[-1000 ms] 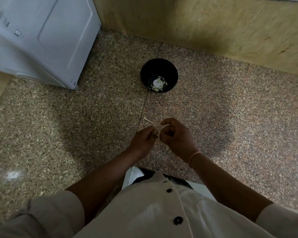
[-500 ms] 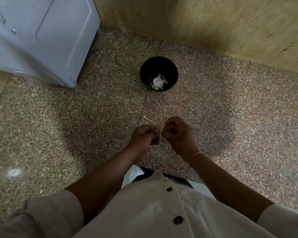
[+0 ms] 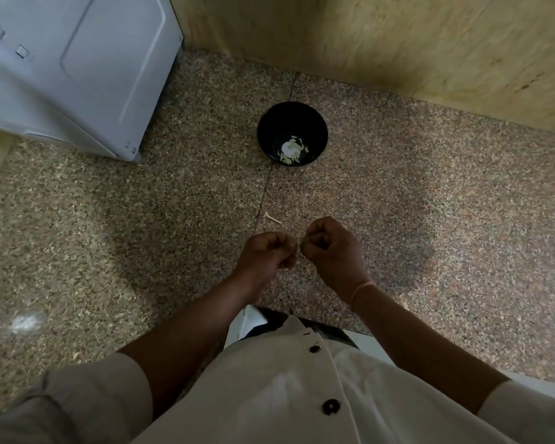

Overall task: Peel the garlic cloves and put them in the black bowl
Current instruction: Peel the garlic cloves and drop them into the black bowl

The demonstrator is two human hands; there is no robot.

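Note:
A black bowl (image 3: 263,129) stands on the speckled granite counter, with several pale peeled garlic cloves (image 3: 291,150) in its bottom. Nearer to me, my left hand (image 3: 268,256) and my right hand (image 3: 330,248) are held close together above the counter, both with fingers curled. Between their fingertips they pinch a small garlic clove (image 3: 300,242), which is mostly hidden by the fingers. A thin pale garlic stem (image 3: 272,217) lies on the counter just beyond my hands.
A white appliance (image 3: 77,68) stands at the back left of the granite counter (image 3: 109,235). A tan stone wall (image 3: 398,36) runs along the back. My white buttoned shirt fills the lower part of the view.
Both hands have stayed together over the same spot, with the fingers working slightly on the clove. The view has shifted a little.

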